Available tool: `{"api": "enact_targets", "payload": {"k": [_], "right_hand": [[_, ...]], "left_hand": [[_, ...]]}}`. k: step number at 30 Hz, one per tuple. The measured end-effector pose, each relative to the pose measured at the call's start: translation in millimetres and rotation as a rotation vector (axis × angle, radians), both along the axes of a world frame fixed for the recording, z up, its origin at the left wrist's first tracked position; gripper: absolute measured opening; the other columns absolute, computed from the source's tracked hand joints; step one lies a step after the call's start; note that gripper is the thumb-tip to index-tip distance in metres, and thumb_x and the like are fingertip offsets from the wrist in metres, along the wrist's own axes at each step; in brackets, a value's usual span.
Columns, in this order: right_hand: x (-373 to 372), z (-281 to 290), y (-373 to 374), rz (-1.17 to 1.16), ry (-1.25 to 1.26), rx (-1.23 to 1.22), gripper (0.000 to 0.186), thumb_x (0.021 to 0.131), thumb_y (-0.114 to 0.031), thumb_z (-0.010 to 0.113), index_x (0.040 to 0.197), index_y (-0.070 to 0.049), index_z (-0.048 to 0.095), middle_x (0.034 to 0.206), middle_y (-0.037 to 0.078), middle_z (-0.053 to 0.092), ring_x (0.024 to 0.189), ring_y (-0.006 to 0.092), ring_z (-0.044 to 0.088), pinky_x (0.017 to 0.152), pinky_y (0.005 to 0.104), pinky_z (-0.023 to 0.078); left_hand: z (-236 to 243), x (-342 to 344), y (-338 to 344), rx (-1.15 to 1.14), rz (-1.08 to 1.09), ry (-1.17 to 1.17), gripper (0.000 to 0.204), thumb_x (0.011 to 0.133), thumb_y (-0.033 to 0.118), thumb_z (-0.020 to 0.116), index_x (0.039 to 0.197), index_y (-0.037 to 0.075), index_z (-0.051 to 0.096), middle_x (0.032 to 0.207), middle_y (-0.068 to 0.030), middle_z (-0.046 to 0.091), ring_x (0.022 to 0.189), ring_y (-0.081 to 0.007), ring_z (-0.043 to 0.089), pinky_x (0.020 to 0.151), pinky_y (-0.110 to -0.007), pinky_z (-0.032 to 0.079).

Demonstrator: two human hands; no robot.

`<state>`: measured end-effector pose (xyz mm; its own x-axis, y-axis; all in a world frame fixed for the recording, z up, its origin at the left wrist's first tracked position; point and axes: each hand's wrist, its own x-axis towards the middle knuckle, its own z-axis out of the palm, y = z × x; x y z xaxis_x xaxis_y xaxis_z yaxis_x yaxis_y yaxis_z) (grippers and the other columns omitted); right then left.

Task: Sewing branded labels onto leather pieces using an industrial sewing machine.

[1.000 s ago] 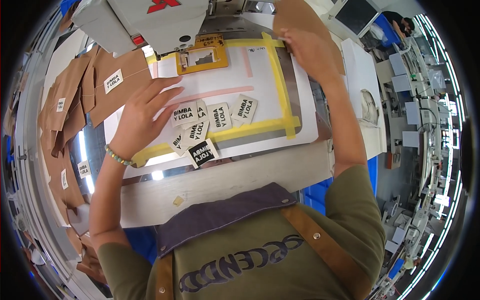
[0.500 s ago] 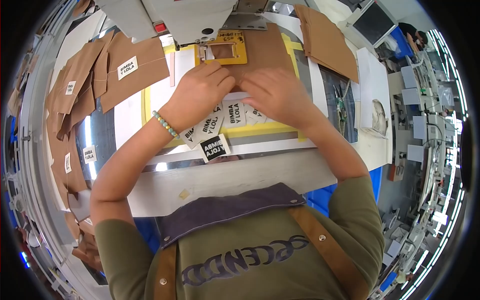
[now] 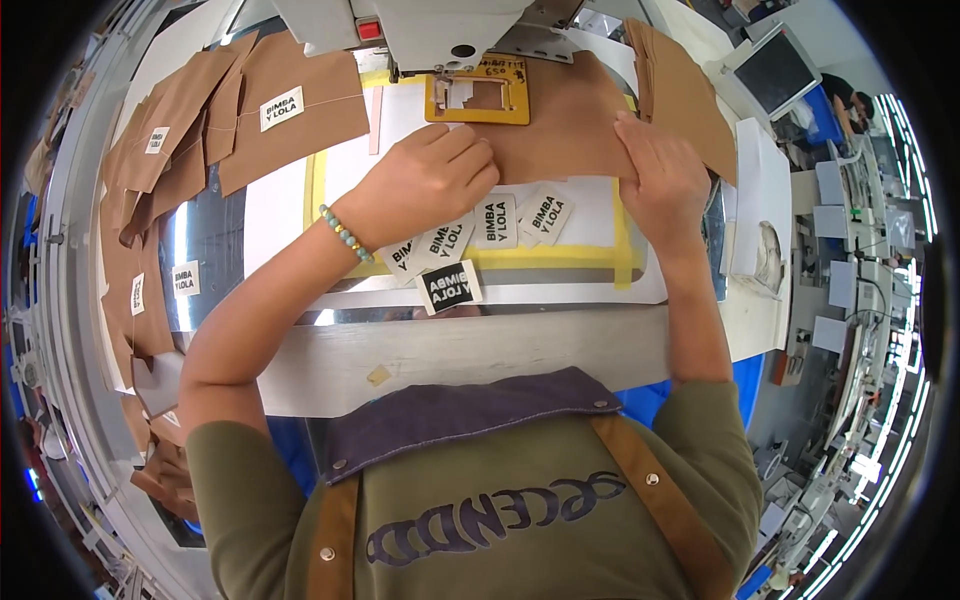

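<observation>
A brown fabric panel (image 3: 560, 125) lies under the yellow frame (image 3: 477, 118) of a sewing machine (image 3: 425, 30). My left hand (image 3: 430, 185), a beaded bracelet at its wrist, has curled fingers closed at the panel's near left corner, just below the frame; its fingertips are partly hidden. Toward the right, my right hand (image 3: 665, 185) pinches the panel's edge between thumb and fingers. Several white labels with dark print (image 3: 495, 222) lie in front of my left hand, beside a black label (image 3: 449, 288).
Brown panels with sewn-on labels (image 3: 300, 140) overlap at the left. Another stack of brown panels (image 3: 690, 110) sits at the back right, near a monitor (image 3: 770, 72). A white box (image 3: 757, 210) stands along the right side. Yellow tape (image 3: 560, 258) borders the white work surface.
My right hand has moved right, from the panel's near middle to its right edge. My left hand stays by the yellow frame. The whole view has shifted slightly.
</observation>
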<state>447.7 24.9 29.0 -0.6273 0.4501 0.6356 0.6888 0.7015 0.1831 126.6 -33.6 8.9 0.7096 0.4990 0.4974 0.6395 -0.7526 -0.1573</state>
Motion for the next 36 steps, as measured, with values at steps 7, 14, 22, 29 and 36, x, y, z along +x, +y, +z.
{"api": "enact_targets", "payload": {"k": [7,14,22,29,36], "right_hand": [[5.0,-26.3,-6.2,0.017,-0.140,-0.093,0.038,0.086,0.001,0.070,0.122,-0.006,0.078,0.128,0.009,0.078,0.117,0.0250,0.074,0.096,0.0382,0.058],[-23.3,-36.4,12.9,0.056,-0.238,-0.183,0.051,0.090,0.001,0.065,0.141,-0.002,0.068,0.153,0.011,0.065,0.143,0.0292,0.059,0.112,0.0447,0.051],[-12.4,-30.3,6.3,0.160,-0.196,-0.581,0.055,0.108,-0.025,0.061,0.160,-0.007,0.053,0.171,0.009,0.047,0.159,0.0307,0.040,0.129,0.0523,0.032],[-10.0,-45.1,-10.8,0.076,-0.224,-0.549,0.068,0.113,-0.052,0.050,0.165,-0.010,0.046,0.178,0.007,0.036,0.166,0.0283,0.026,0.135,0.0573,0.018],[-11.9,-40.9,-8.0,0.149,-0.194,-0.563,0.066,0.111,-0.046,0.056,0.167,-0.013,0.044,0.178,0.005,0.035,0.165,0.0302,0.028,0.134,0.0582,0.019]], "left_hand": [[-11.2,-18.3,5.9,0.063,0.024,0.170,0.022,0.078,0.009,0.073,0.099,0.004,0.069,0.111,-0.0070,0.072,0.105,-0.0214,0.069,0.082,-0.032,0.058],[-6.3,-49.7,0.5,-0.001,0.228,0.259,0.025,0.081,0.009,0.072,0.105,0.003,0.071,0.113,-0.0046,0.072,0.101,-0.0212,0.067,0.087,-0.034,0.057],[-7.7,-67.8,-33.9,-0.271,0.355,-0.040,0.044,0.091,0.008,0.073,0.135,0.002,0.072,0.143,-0.0074,0.070,0.137,-0.0327,0.061,0.112,-0.043,0.054],[-11.7,-63.5,-46.5,-0.398,0.343,-0.113,0.047,0.099,0.011,0.073,0.144,0.003,0.068,0.157,-0.0061,0.063,0.147,-0.0361,0.054,0.121,-0.047,0.046],[-12.9,-73.2,-51.4,-0.422,0.278,-0.201,0.040,0.099,0.005,0.069,0.139,0.002,0.070,0.153,-0.0103,0.066,0.144,-0.0376,0.057,0.119,-0.047,0.048]]}}
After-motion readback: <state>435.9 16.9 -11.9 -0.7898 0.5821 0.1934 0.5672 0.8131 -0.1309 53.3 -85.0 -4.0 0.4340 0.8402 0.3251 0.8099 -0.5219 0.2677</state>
